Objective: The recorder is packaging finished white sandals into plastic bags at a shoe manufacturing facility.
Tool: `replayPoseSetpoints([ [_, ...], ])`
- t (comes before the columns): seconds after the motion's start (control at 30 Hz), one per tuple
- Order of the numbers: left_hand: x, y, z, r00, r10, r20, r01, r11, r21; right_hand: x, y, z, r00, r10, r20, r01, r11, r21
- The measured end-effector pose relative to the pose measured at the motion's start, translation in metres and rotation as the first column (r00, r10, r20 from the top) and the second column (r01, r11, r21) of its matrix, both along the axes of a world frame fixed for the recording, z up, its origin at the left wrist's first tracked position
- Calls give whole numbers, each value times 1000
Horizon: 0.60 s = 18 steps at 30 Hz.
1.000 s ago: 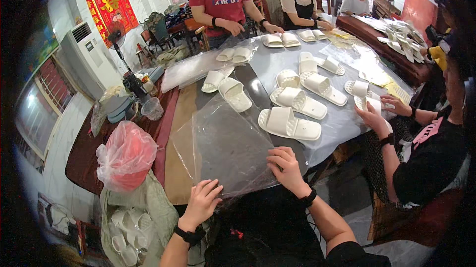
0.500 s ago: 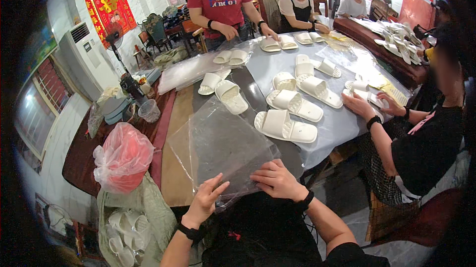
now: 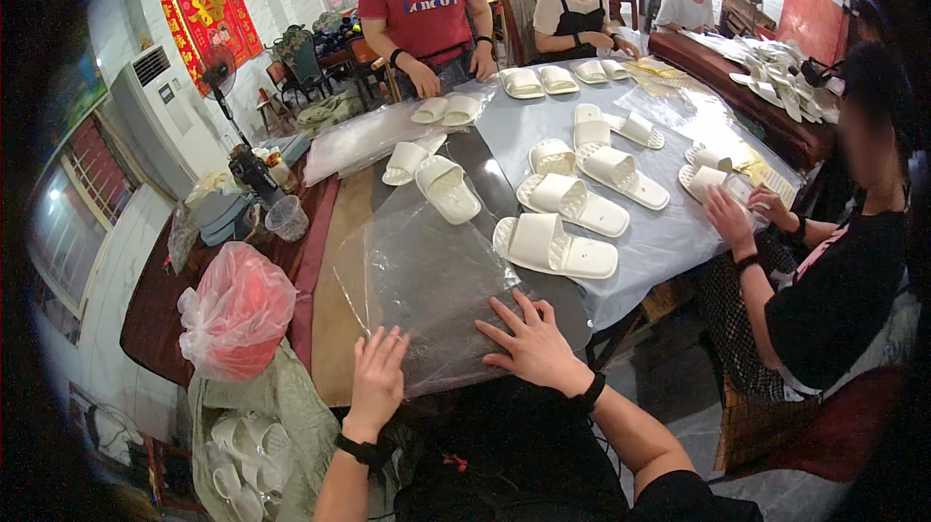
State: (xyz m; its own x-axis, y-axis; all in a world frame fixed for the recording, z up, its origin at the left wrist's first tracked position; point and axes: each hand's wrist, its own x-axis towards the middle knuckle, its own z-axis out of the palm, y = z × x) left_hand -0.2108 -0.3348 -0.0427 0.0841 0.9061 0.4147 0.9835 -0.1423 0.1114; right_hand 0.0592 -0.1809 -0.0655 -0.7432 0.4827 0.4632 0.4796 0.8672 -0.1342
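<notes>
A clear plastic bag (image 3: 427, 280) lies flat at the near edge of the table in front of me. My left hand (image 3: 380, 372) rests at its near left corner, the fingers stretched out. On its right side lies my right hand (image 3: 529, 340), palm down with the fingers spread. Just beyond the bag are a white slipper (image 3: 448, 189) and, overlapping it, another slipper (image 3: 407, 161). To the right, the nearest white slipper (image 3: 558, 246) points right, with several more slippers (image 3: 621, 175) behind it on the grey sheet.
A stack of clear bags (image 3: 354, 144) lies at the far left of the table. A knotted bag with red contents (image 3: 238, 314) sits above an open sack (image 3: 291, 425) holding slippers. At the right a co-worker (image 3: 824, 299) handles slippers; others work behind the table.
Both my hands have lowered the bag's near edge onto the table, and my right fingers have spread flat. The co-worker in red has drawn their hands back from the far slippers.
</notes>
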Motion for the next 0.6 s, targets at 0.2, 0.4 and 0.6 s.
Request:
replayPoseSetpoints([
  [0.2, 7, 5, 4, 996, -30, 79, 31, 999, -21, 0, -1, 3, 1000, -4, 20, 4, 1000, -5],
  [0.4, 4, 6, -6, 973, -29, 228, 21, 999, 37, 0, 0, 5, 1000, 8, 24, -8, 1000, -19],
  [0.6, 0, 7, -12, 977, -69, 200, 65, 997, 29, 18, 22, 4, 825, 93, -558, -344, 865, -365],
])
